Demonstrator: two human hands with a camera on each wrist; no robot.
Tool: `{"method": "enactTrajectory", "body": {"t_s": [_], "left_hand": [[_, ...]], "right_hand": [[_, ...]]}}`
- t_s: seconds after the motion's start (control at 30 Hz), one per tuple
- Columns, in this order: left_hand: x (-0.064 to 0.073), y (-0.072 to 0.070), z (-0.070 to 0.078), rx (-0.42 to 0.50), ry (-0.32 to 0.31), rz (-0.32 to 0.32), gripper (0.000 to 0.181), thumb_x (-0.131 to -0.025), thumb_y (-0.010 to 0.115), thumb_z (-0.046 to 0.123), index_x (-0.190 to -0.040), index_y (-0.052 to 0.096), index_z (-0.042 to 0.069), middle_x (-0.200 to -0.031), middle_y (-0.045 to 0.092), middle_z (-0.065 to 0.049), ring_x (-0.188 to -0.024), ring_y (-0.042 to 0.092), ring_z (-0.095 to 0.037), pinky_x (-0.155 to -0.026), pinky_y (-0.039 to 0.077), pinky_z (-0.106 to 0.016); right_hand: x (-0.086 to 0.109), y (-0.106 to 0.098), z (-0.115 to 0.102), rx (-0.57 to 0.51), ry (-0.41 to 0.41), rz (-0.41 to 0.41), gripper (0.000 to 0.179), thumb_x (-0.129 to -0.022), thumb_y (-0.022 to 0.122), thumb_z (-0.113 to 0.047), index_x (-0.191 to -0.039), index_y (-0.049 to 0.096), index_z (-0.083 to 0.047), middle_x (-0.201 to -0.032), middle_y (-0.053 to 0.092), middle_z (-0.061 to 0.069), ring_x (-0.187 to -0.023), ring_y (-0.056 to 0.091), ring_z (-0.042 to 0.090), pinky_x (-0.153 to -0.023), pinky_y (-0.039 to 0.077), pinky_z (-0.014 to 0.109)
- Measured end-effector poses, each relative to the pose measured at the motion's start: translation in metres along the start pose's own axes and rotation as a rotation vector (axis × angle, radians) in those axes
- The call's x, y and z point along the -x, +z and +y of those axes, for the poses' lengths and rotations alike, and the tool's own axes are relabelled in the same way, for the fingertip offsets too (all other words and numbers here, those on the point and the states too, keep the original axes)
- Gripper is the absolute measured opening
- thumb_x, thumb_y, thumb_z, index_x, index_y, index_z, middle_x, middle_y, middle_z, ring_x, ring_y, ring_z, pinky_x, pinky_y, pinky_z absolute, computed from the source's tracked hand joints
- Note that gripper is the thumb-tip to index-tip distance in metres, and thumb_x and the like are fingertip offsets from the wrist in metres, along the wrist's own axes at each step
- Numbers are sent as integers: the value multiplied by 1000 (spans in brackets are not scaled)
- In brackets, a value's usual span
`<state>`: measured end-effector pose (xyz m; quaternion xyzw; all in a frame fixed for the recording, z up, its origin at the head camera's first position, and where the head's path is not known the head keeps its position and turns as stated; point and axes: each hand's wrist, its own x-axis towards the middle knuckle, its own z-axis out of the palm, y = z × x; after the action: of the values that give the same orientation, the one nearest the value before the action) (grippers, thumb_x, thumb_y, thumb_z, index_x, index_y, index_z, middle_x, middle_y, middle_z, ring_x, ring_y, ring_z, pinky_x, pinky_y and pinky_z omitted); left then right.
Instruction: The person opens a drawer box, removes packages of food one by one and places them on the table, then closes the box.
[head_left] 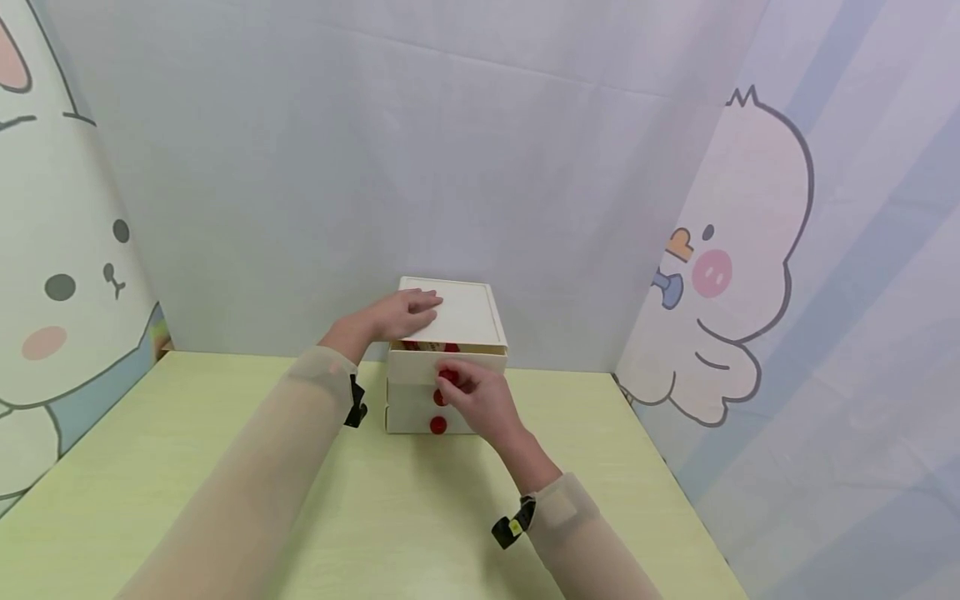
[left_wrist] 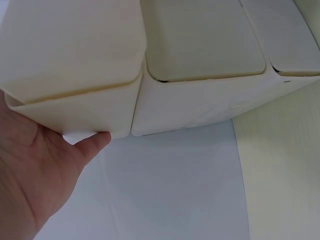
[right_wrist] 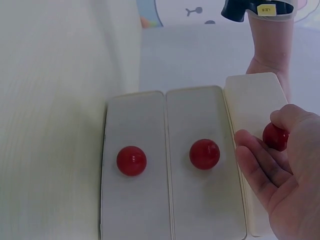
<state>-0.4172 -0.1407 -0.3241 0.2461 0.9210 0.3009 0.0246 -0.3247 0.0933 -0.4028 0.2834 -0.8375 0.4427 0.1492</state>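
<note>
- At the left edge of the head view stands a big rabbit drawing [head_left: 67, 250], printed on the cloth wall [head_left: 487, 167].
- The pale green-yellow table [head_left: 187, 467] fills the lower part of the frame.
- From the lower left comes an arm in a pale sleeve [head_left: 255, 467], with a black strap [head_left: 356, 404] near the wrist.
- The left hand [head_left: 390, 317], a little left of centre, rests on the top of the small cabinet with its fingers almost straight; it has hold of nothing (in the left wrist view, its thumb lies against the cabinet's edge).
- The white cabinet [head_left: 472, 312] is at the centre of the frame, on the table and near the back wall.
- Its top drawer [head_left: 408, 367] is pulled partly out, and in the gap one sees some red contents [head_left: 450, 347] (too small to tell what).
- Below, the middle and bottom drawers sit flush; each has a red knob, the bottom knob [right_wrist: 131, 161] and the middle knob [right_wrist: 204, 154].
- The right hand [head_left: 483, 400], just right of centre, pinches the top knob [right_wrist: 276, 136] with bent fingers and thumb.
- At the far right, a pink-cheeked bird drawing [head_left: 750, 225] covers the side cloth.
</note>
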Motion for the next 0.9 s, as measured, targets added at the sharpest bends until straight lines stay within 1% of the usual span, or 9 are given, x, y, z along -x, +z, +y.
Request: {"method": "enactTrajectory", "body": {"t_s": [0.27, 0.53, 0.73, 0.9], "left_hand": [[1, 1, 1, -6, -8, 0, 58, -118, 42, 39, -172, 40, 16, -184, 25, -8, -173, 11, -38, -137, 17, -65], [0, 1, 1, -7, -8, 7, 58, -118, 42, 39, -171, 41, 16, -184, 25, -8, -172, 12, -39, -138, 17, -65], [1, 1, 2, -6, -8, 7, 58, -118, 41, 39, -172, 41, 16, -184, 24, -9, -173, 11, -39, -138, 15, -65], [2, 1, 2, -8, -8, 9, 58, -118, 42, 39, -171, 41, 16, -184, 25, -9, -172, 12, -39, -138, 15, -65]], "right_hand": [[6, -2, -5, -20, -11, -1, 18, -103, 77, -11, -120, 82, -10, -89, 79, 5, -72, 67, 4, -65, 56, 19], [10, -3, -6, -7, -29, -2, 19, -102, 78, -10, -121, 82, -9, -87, 79, 6, -72, 69, 5, -66, 57, 19], [13, -3, -7, -21, -38, -6, 19, -102, 78, -9, -120, 81, -6, -89, 80, 7, -72, 70, 5, -66, 58, 19], [17, -3, -9, -24, -45, -5, 19, -101, 79, -9, -120, 81, -8, -91, 80, 7, -72, 69, 3, -66, 59, 19]]}}
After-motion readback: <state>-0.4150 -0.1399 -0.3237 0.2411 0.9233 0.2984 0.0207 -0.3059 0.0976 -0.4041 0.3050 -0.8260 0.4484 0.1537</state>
